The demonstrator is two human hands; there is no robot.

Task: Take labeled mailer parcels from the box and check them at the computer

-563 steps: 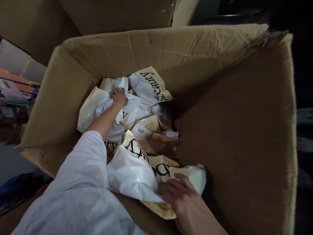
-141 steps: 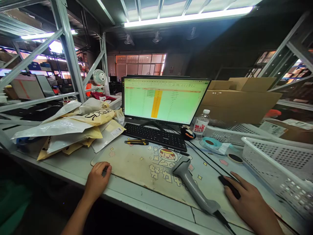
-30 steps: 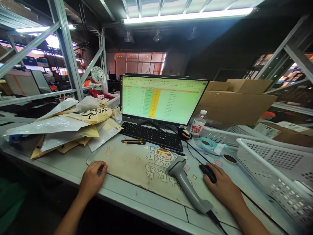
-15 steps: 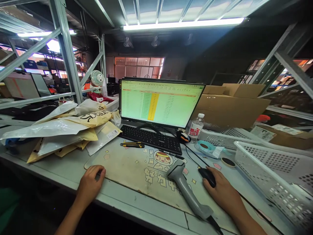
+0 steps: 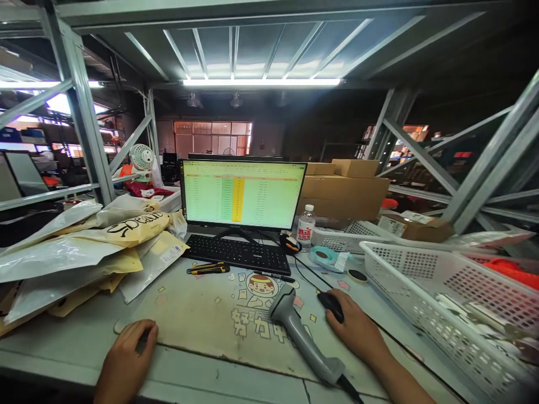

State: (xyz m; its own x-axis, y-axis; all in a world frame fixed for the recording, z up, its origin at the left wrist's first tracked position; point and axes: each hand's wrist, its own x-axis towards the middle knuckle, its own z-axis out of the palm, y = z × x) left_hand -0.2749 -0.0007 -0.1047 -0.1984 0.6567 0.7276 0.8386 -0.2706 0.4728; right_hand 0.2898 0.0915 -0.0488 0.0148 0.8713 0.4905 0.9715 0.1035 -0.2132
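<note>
My right hand is wrapped over a black computer mouse on the printed desk mat. At the mat's front left corner rests my left hand, its fingers curled in toward the thumb with nothing visible in them. A grey handheld barcode scanner lies on the mat between the hands, its cable running off the front. Behind the mat are a black keyboard and a lit monitor showing a spreadsheet. A yellow and black utility knife lies in front of the keyboard.
White and yellow mailing bags are heaped at the left. On the right stand a white perforated basket, a bottle, a blue tape roll and a cardboard box. Metal shelf posts frame the desk.
The view has turned to the right and tilted up, so more of the basket and upper shelf shows. Both hands keep nearly the same places on the desk.
</note>
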